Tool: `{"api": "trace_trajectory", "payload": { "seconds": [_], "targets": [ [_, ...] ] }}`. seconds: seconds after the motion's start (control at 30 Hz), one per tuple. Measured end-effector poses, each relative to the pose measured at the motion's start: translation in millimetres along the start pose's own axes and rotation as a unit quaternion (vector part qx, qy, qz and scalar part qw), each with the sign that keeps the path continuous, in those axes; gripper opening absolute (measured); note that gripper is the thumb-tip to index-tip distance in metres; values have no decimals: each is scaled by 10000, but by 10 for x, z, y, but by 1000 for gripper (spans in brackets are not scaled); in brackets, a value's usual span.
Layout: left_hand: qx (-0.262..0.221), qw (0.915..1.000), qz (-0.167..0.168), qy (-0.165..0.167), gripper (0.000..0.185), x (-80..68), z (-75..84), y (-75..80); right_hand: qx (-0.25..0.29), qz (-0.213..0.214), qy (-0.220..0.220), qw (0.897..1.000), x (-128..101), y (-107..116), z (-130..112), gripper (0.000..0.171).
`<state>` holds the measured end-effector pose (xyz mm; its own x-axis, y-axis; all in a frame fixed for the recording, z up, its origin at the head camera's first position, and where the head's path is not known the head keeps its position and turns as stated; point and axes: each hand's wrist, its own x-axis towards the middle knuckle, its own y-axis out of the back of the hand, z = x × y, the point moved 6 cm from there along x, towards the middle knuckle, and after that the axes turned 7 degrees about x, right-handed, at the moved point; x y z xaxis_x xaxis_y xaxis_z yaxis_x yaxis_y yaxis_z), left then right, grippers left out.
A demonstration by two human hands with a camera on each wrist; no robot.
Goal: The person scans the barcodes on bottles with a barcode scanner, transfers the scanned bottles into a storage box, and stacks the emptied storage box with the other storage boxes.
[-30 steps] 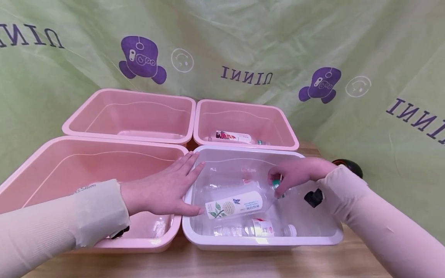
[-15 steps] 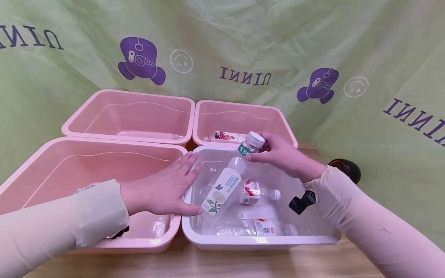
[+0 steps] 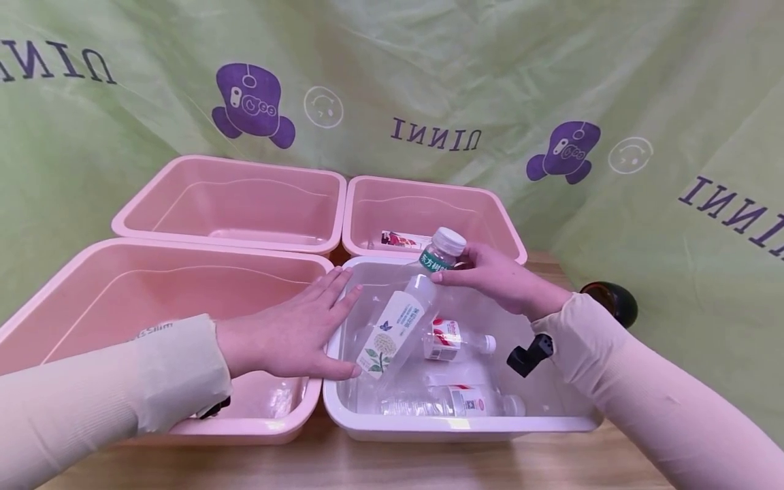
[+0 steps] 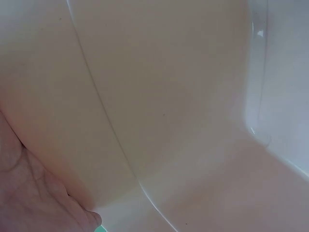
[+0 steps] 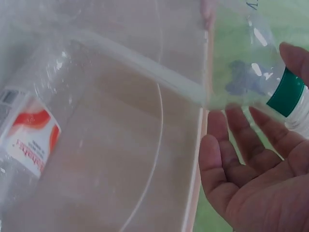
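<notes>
Bottle [image 3: 404, 309] neck in right hand [image 3: 499, 279] — seemingly pinched

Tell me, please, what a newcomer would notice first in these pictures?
First, the right hand lifting a clear bottle by its neck, tilted above the white bin where two more bottles lie. Next, the left hand resting flat across that bin's left rim, with three pink bins around.

A staged recording set rather than a lived-in room: a wrinkled green backdrop cloth [image 3: 429, 75] printed with purple cartoon logos hangs behind a wooden bench [image 3: 343, 466], where plastic sorting tubs [image 3: 235, 173] sit in neat rows.
</notes>
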<state>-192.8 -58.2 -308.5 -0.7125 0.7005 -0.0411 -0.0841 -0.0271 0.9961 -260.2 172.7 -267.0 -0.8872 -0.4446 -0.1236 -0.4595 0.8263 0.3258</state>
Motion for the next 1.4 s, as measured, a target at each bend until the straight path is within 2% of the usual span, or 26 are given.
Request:
{"api": "trace_trajectory", "payload": {
  "seconds": [0.33, 0.63, 0.8, 1.03, 1.2, 1.4],
  "targets": [
    [10, 10000, -29, -14, 106, 10, 17, 25, 177, 654, 151, 9976, -113, 357, -183, 35],
    [80, 10000, -43, -13, 108, 11, 1, 26, 746, 1380, 435, 9867, -263, 720, -276, 29],
    [66, 10000, -50, -15, 108, 10, -3, 23, 1478, 1543, 798, 9736, -347, 939, -308, 29],
    [86, 9999, -46, -32, 107, 3, 3, 24, 2499, 1647, 1143, 9473, -443, 1198, -295, 22],
    [37, 10000, -72, -12, 106, 1, 1, 14, 2983, 1827, 1291, 9279, -505, 1372, -277, 21],
    [16, 9999, -100, 49, 106, -4, -2, 8, 3233, 2272, 1298, 9094, -617, 1596, -227, 28]
  ]
}}
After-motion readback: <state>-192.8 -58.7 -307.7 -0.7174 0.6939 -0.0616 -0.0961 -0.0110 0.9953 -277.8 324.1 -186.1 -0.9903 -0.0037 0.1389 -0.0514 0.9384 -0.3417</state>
